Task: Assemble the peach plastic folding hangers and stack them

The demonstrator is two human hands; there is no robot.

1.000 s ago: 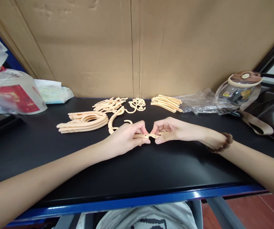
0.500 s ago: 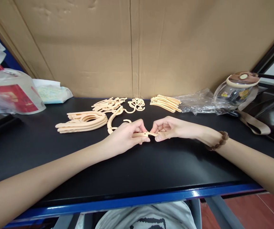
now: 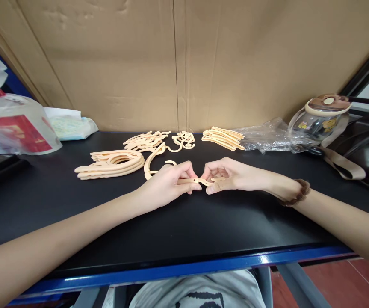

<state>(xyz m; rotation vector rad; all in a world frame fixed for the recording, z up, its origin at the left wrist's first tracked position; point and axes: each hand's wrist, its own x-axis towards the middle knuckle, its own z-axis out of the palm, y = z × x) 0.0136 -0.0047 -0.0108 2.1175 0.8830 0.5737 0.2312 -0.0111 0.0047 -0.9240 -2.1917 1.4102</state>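
Observation:
Just past the middle of the black tabletop, my left hand [image 3: 174,179] pinches a beige plastic hanger arm [image 3: 189,181] between thumb and fingers. My right hand [image 3: 224,175] grips a slim, curved beige hanger piece [image 3: 205,182], whose end meets the arm's tip. Fingers hide much of both parts, so I cannot tell whether they are joined. Behind my left wrist lies a curved hanger part [image 3: 152,160] with a hook end [image 3: 171,162] showing. A stack of folded beige hangers [image 3: 113,164] rests farther left.
Loose hanger arms [image 3: 147,139], hooks [image 3: 184,140] and a pile of straight pieces [image 3: 223,138] lie along the cardboard backing [image 3: 123,64]. Right of them are clear plastic wrap [image 3: 267,137] and a strapped bottle [image 3: 320,119]. A plastic bag [image 3: 20,124] and tissue pack [image 3: 72,126] stand left.
My right hand has turned slightly and shifted a little left, tilting the curved piece at the joint. My left hand stays nearly still.

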